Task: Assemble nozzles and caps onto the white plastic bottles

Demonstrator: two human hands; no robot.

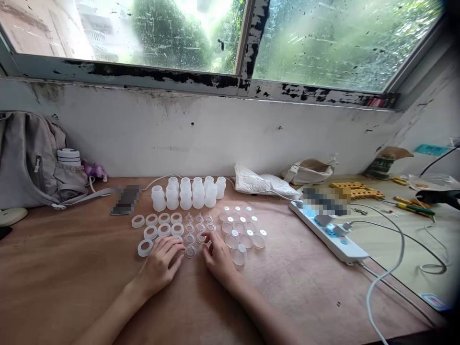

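Observation:
My left hand (162, 263) lies low over the front of a group of white plastic rings (145, 247), fingers stretched out and partly covering one ring. Its fingertips come close to a small clear plastic piece with a round flange (190, 251). Beside several more of these clear pieces (189, 228), my right hand (218, 256) rests with bent fingers apart. Its index fingertip is at one clear piece; I cannot tell if it touches. Nothing shows in either hand. Clear round discs with white tabs (238, 256) lie right of it. Behind stand frosted white bottles (158, 199) in rows.
At the left are a grey backpack (25, 158) and a blurred phone (126, 200). A white power strip (334, 239) with plugs and cables (391, 275) lies right. White packets (257, 182), a pale strap bag (309, 170) and yellow parts (355, 189) sit toward the wall.

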